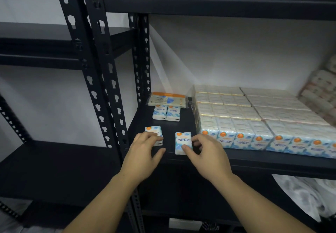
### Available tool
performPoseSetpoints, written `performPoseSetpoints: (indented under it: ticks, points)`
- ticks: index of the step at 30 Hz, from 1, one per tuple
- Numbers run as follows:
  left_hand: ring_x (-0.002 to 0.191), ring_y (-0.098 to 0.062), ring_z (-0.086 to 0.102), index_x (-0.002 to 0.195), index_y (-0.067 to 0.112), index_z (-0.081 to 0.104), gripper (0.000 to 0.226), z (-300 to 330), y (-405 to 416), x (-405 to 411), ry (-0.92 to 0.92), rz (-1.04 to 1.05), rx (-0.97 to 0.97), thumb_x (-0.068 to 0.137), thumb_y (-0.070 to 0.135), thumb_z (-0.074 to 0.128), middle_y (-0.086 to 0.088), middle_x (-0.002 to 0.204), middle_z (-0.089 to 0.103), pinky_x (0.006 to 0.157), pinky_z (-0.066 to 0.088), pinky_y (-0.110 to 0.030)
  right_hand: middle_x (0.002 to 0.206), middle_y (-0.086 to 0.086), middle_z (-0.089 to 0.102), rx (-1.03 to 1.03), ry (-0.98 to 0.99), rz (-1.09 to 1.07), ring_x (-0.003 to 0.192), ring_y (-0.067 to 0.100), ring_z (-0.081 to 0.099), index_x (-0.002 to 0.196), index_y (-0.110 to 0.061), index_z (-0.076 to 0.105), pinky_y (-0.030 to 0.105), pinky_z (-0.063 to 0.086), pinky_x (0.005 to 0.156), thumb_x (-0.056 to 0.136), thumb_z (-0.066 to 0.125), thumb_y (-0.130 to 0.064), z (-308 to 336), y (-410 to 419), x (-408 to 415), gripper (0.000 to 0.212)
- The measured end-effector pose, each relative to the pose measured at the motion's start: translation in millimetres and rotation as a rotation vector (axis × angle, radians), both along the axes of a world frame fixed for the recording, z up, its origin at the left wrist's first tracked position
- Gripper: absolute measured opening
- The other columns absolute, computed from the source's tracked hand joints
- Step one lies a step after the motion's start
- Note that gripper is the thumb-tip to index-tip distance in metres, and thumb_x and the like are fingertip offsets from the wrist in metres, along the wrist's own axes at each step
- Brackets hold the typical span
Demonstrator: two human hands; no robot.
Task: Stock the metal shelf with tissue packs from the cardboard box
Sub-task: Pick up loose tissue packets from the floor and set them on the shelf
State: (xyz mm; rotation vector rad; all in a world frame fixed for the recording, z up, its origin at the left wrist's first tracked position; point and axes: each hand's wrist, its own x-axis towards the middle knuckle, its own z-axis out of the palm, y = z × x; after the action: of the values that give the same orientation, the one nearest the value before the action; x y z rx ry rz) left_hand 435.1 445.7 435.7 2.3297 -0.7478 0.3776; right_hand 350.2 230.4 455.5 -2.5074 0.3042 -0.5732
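Two small white-and-blue tissue packs lie near the front edge of the black metal shelf [254, 162]. My left hand [143, 152] holds the left pack [154, 130] with fingers on top and thumb at its front. My right hand [205, 152] pinches the right pack [182, 140], thumb on its front and fingers on its right side. Two more small packs [166, 112] stand side by side further back. Behind them lies a flat wider tissue pack [168, 99] with an orange stripe. The cardboard box is not in view.
Wrapped blocks of many tissue packs [254, 116] fill the shelf's right side, with more stacked at the far right [321, 91]. Perforated uprights [107, 80] stand left of my hands. A second black rack [45, 169] is at left. White plastic bags [309, 194] sit on the shelf below.
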Motion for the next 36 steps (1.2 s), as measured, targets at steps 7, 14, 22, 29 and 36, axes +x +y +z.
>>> performPoseSetpoints:
  ticks: [7, 14, 22, 29, 36]
  points:
    - [0.133, -0.021, 0.045, 0.112, 0.030, 0.076, 0.020, -1.7, 1.4, 6.4, 0.027, 0.052, -0.056, 0.095, 0.020, 0.073, 0.001, 0.138, 0.053, 0.101, 0.048, -0.035, 0.127, -0.011, 0.062, -0.078, 0.043, 0.116, 0.120, 0.008, 0.055, 0.138, -0.025, 0.064, 0.029, 0.049, 0.099, 0.091, 0.071, -0.056, 1.3, 12.9, 3.0, 0.057]
    - [0.138, -0.018, 0.047, 0.144, 0.018, 0.055, 0.048, 7.9, -0.2, 6.6, 0.113, 0.180, -0.020, 0.100, 0.036, 0.064, 0.002, 0.154, 0.038, 0.107, 0.047, -0.031, 0.138, -0.008, 0.058, -0.035, 0.049, 0.090, 0.125, 0.012, 0.054, 0.143, -0.023, 0.057, 0.026, 0.045, 0.099, 0.097, 0.066, -0.048, 1.1, 30.9, 21.1, 0.053]
    - [0.135, -0.022, 0.046, 0.139, 0.018, 0.061, 0.039, 7.9, -7.3, 18.3, 0.144, 0.163, -0.002, 0.101, 0.027, 0.064, -0.004, 0.145, 0.045, 0.099, 0.042, -0.024, 0.132, -0.003, 0.058, -0.001, 0.048, 0.059, 0.121, 0.015, 0.053, 0.136, -0.021, 0.056, 0.027, 0.045, 0.096, 0.099, 0.067, -0.041, -0.1, 36.8, 46.4, 0.044]
    - [0.125, -0.016, 0.055, 0.138, 0.018, 0.061, 0.042, 14.3, -18.4, 34.9, 0.189, 0.148, -0.016, 0.099, 0.031, 0.067, 0.001, 0.140, 0.051, 0.090, 0.041, -0.020, 0.127, -0.002, 0.057, 0.074, 0.053, 0.005, 0.119, 0.018, 0.055, 0.131, -0.022, 0.055, 0.035, 0.051, 0.095, 0.099, 0.067, -0.038, -2.7, 37.4, 62.9, 0.038]
    - [0.128, -0.017, 0.056, 0.142, 0.017, 0.060, 0.043, 13.8, -23.4, 46.0, 0.196, 0.152, -0.008, 0.101, 0.030, 0.065, 0.002, 0.149, 0.050, 0.092, 0.041, -0.021, 0.126, -0.002, 0.057, 0.126, 0.049, -0.044, 0.119, 0.018, 0.054, 0.130, -0.023, 0.054, 0.037, 0.052, 0.092, 0.099, 0.066, -0.037, -4.2, 39.5, 73.5, 0.036]
